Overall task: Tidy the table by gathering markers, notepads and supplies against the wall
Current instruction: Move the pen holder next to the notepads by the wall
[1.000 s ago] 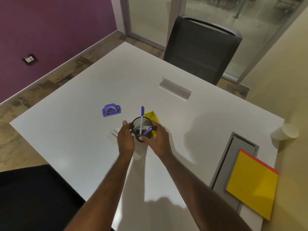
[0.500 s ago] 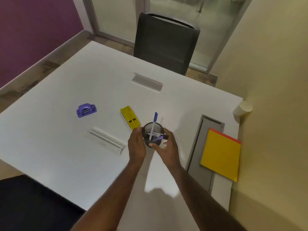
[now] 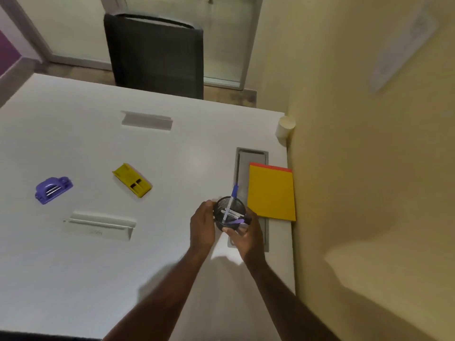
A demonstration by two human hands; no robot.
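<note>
Both hands, left (image 3: 202,223) and right (image 3: 247,233), grip clamped on cup (image 3: 229,214) of markers (image 3: 232,196); keep cup upright, set down beside notepad (image 3: 271,192) near wall (image 3: 344,168), release gently

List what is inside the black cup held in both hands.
Inside the black cup: one blue-capped marker standing out of the rim, and at least two more markers lying across. The cup's bottom is hidden.

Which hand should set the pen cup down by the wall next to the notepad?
Probably the right hand. It grips the pen cup on the wall side, nearest the notepad. The left hand holds the cup's far side and would have to cross over.
</note>
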